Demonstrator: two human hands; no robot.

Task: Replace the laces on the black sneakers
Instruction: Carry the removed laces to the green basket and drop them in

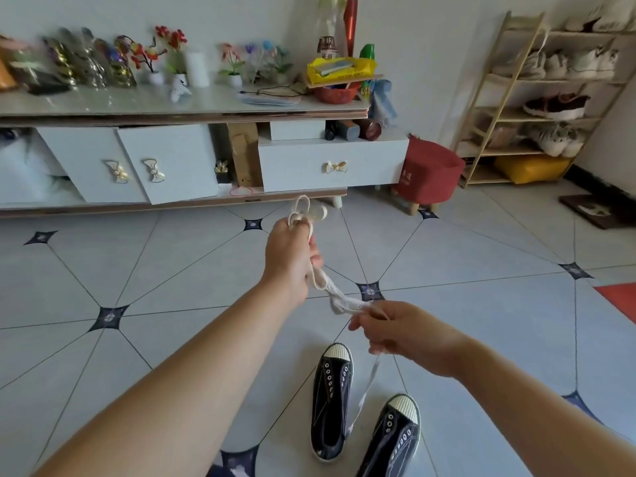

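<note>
Two black sneakers with white toe caps stand on the tiled floor, both without laces: the left sneaker (331, 401) and the right sneaker (395, 438). My left hand (292, 256) is raised above the floor, shut on a bundle of white laces (339, 299), with loops sticking out above its fingers. My right hand (406, 335) pinches the same laces lower down. One lace end hangs from my right hand toward the gap between the sneakers.
A white cabinet (330, 163) with open drawers and a cluttered top runs along the far wall. A red stool (430, 173) stands to its right, then a wooden shoe rack (537, 98) with several shoes. A red mat (619, 297) lies at the right edge.
</note>
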